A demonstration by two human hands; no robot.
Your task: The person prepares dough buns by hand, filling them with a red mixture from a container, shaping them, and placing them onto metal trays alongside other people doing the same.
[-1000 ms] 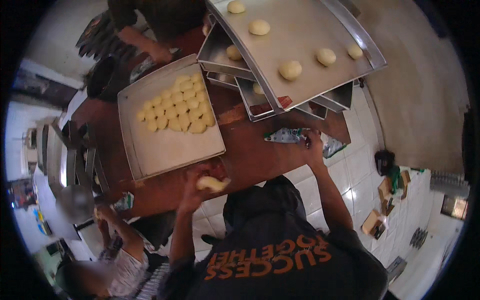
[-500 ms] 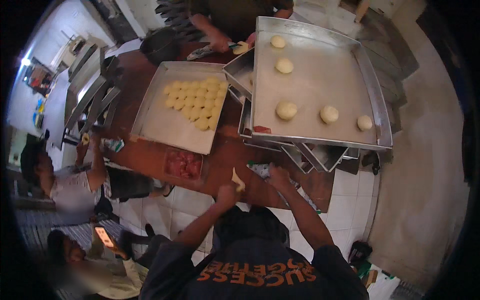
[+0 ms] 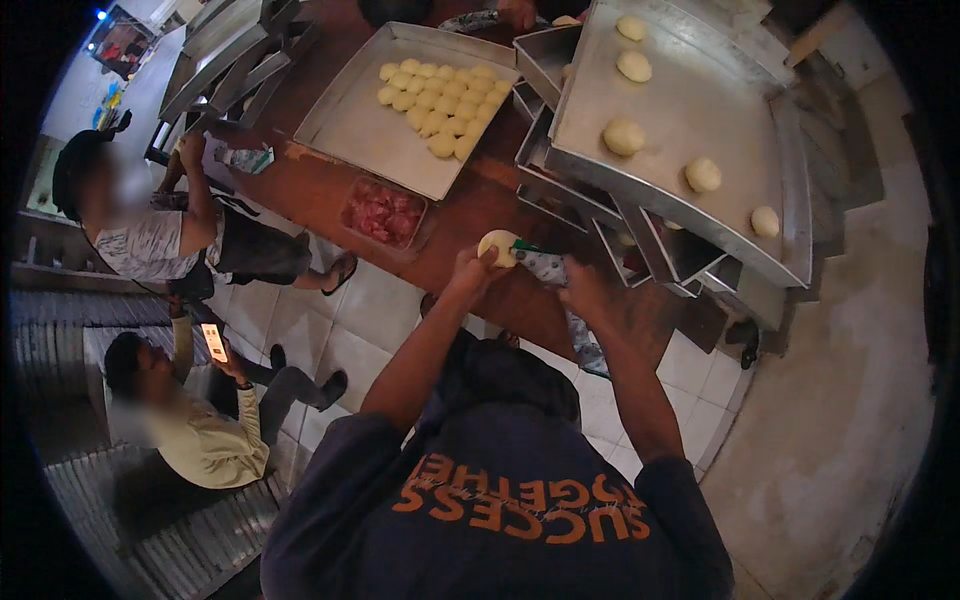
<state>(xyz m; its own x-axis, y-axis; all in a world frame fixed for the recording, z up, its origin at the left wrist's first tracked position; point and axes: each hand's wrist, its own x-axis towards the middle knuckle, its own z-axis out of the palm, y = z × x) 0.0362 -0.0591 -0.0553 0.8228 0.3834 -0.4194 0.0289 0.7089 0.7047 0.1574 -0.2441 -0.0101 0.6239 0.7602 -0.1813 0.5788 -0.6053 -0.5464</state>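
Between the fingers of my left hand (image 3: pixel 472 274) is a flattened round of pale yellow dough (image 3: pixel 497 246), held up over the table's near edge. My right hand (image 3: pixel 586 288) is closed around a silver-and-green plastic pouch (image 3: pixel 541 265). One end of the pouch meets the dough's right side; its tail (image 3: pixel 588 345) hangs below my hand. What is inside the pouch is hidden. Just beyond my left hand stands a clear box (image 3: pixel 385 212) of reddish, moist pieces. A metal tray (image 3: pixel 345 125) behind it carries many small dough balls (image 3: pixel 440 100) packed close together.
Stacked metal trays (image 3: pixel 660 235) rise at the right of the brown table (image 3: pixel 300 195); the top tray (image 3: pixel 720 110) holds several larger dough balls. Another pouch (image 3: pixel 245 160) lies near a person (image 3: pixel 150 230) at the left. Below, someone sits with a lit phone (image 3: pixel 214 342). Across the table a hand (image 3: pixel 517 13) shows.
My right hand has lifted the pouch from the table and brought its end against the dough. The dough, earlier seen as a narrow shape, now shows its round face. The view has shifted.
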